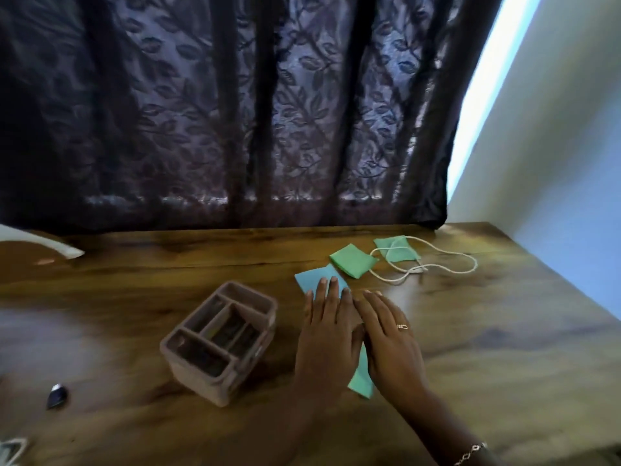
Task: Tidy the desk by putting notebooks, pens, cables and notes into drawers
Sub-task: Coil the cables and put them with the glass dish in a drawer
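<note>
Blue note lies under the left hand, green note under the right hand, fingers straight.

Dark leaf-patterned curtain behind wooden desk

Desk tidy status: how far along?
Done: organizer holds some blurred items. In hand: left hand and right hand lie flat on the blue note and near green note. Left: middle green note, far green note and white cable sit on the desk.
</note>
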### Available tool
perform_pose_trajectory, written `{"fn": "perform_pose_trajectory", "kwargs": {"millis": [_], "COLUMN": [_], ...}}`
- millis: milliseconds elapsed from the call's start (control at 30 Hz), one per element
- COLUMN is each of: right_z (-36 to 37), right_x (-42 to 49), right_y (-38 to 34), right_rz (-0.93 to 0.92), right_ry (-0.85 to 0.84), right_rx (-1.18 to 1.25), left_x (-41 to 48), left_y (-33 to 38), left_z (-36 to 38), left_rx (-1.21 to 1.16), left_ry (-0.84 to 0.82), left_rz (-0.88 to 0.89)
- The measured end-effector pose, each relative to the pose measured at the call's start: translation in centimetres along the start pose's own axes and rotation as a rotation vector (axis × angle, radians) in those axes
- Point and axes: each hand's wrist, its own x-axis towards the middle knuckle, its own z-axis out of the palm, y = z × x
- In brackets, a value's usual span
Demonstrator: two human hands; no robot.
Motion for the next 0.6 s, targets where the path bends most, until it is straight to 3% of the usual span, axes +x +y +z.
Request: {"fn": "perform_pose_trajectory", "kwargs": {"millis": [233,367,467,600], "right_z": [-1.1,-1.2,-0.8,-0.1], "right_x": [1.1,3.1,4.6,6.7], "right_y": [9.6,14.7,17.8,19.7], "right_rz": [0.088,0.095,0.17,0.21], "right_ry": [-0.078,-0.125,-0.244,-0.454], "right_rx": [-0.066,-0.043,-0.012,-0.032], "left_x": [7.2,10.0,11.8,13.7], "left_y": [4.7,6.2,7.0,7.8], "left_z": [3.8,6.0,7.5,8.8], "left_rx": [-0.014,-0.024,-0.003,-0.029], "left_ry": [-0.206,-0.216,-0.307,-0.469], "left_rz": [0.068,0.148,0.237,0.21]}}
